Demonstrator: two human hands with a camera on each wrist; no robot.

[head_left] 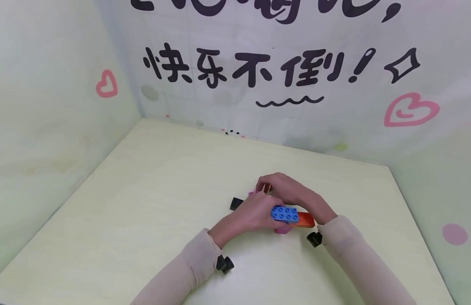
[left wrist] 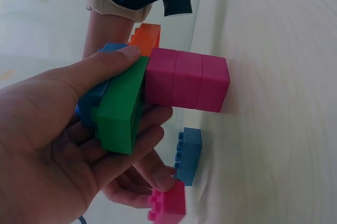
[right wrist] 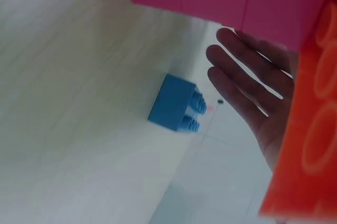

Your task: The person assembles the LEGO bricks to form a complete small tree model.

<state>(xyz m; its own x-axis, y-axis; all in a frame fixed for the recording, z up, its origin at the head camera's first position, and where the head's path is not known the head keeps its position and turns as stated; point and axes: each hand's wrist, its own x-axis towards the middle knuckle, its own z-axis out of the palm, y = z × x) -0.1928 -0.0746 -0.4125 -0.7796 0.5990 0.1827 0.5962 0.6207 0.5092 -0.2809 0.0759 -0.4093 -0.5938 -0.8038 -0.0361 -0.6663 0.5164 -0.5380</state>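
Toy-brick assembly [left wrist: 129, 84] sits in my left hand [head_left: 256, 211], thumb along one side and fingers curled behind it, above the desk [head_left: 144, 190]. Its blue brick [head_left: 284, 214] and orange brick [head_left: 305, 220] run lengthwise left to right, the orange end pointing at my right wrist, while the magenta stack [left wrist: 187, 81] juts down; whether that touches the desk I can't tell. My right hand [head_left: 283, 187] arches round the far side, pinching a single pink brick [left wrist: 174, 201] by its fingertips, the other fingers loosely extended. That brick is apart from the assembly, off toward its left; joining them, I judge, would turn on closing this gap. Near the pink one is a loose blue brick [left wrist: 190, 156].
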